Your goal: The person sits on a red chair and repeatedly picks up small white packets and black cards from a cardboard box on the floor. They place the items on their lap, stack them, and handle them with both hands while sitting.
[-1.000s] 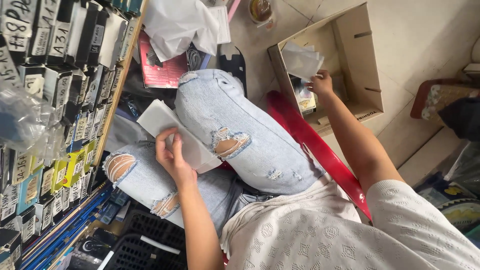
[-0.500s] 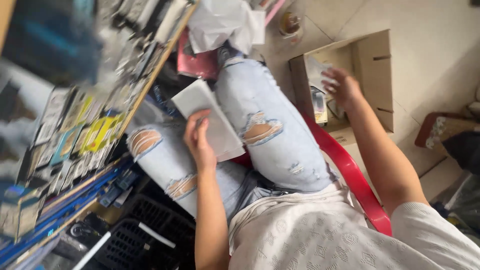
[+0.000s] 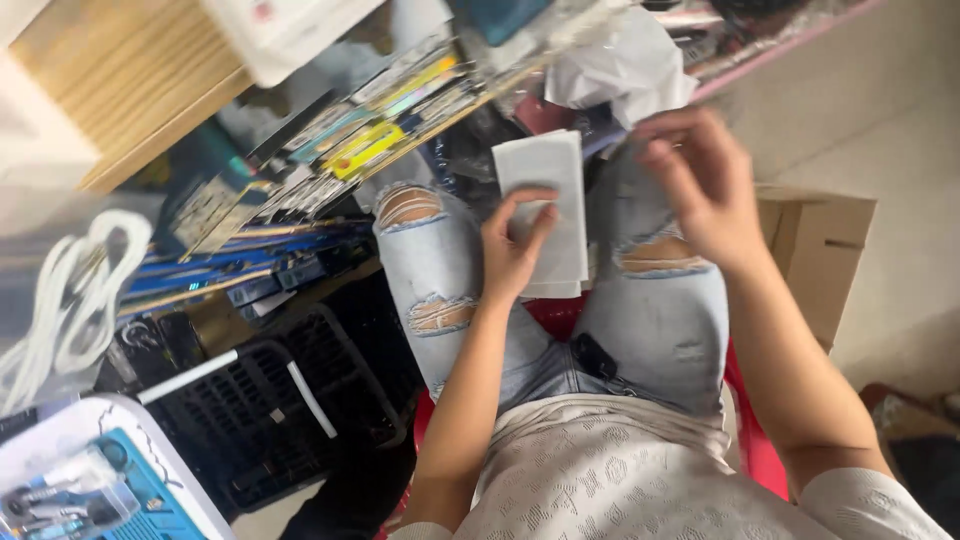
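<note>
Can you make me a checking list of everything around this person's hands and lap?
Surface: lap in ripped light jeans, on a red seat.
Job's things: white flat packet on the lap.
Clutter: packaged goods rack, black crates, crumpled white bag.
Grippers: left hand presses the packet; right hand blurred above the knee, contents unclear.
Cables: white coiled cord.
Surroundings: cardboard box, pale floor.

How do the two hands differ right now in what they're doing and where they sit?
The left hand presses its fingers on the white flat packet lying on the lap; the right hand hovers apart from the packet, above the right knee, and whether it pinches anything is too blurred to tell. The left hand looks sharp, the right hand motion-blurred. The left hand sits lower in view, the right hand higher, nearer the cardboard box. Both are bare.
</note>
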